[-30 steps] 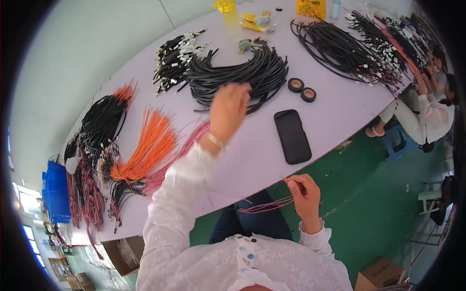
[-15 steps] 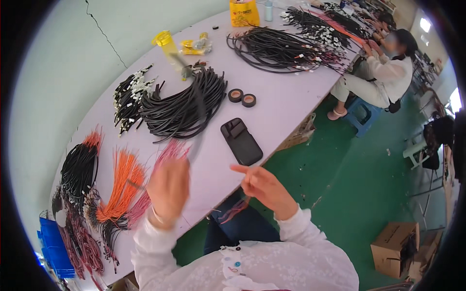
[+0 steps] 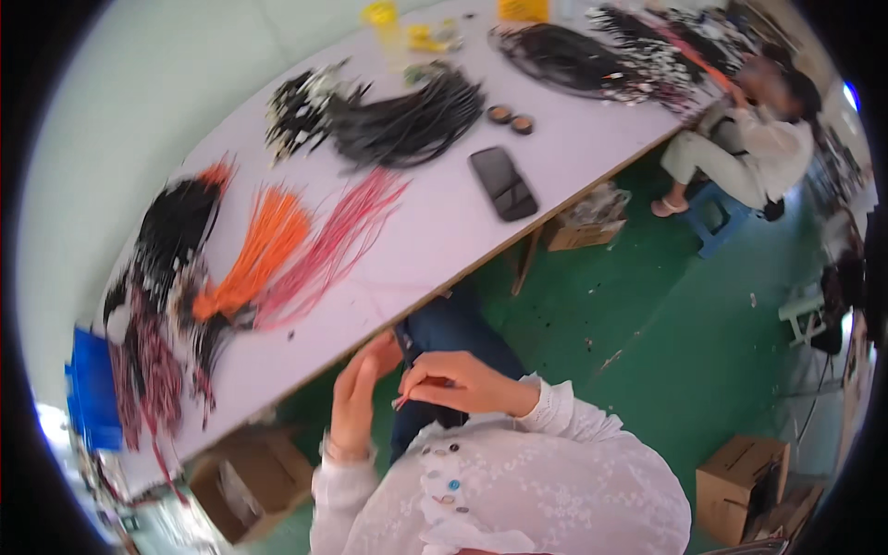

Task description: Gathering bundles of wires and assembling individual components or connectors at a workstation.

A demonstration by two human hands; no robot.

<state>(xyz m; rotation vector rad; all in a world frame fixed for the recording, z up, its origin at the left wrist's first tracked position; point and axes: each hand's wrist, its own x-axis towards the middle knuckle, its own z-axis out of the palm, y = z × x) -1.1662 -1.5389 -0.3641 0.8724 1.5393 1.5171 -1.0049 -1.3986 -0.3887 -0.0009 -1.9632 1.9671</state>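
The head view shows both hands drawn in close over the lap, off the near edge of the table [image 3: 435,222]. The right hand [image 3: 462,381] pinches the tips of thin reddish wires [image 3: 400,402] between thumb and fingers, a grip that seems suited to something so slender. The left hand [image 3: 359,388] is just beside it, fingers bent; blur hides whether it grasps the dark strand [image 3: 405,344] at its fingertips, so I cannot tell.

Toward the table's left end, orange wires [image 3: 264,245] and pink wires [image 3: 342,236] lie fanned in separate bundles, probably to keep the kinds apart. Black cables [image 3: 407,122] curve nearer the far edge, perhaps because they are too long to lie straight. A phone [image 3: 504,185] lies near the near edge.
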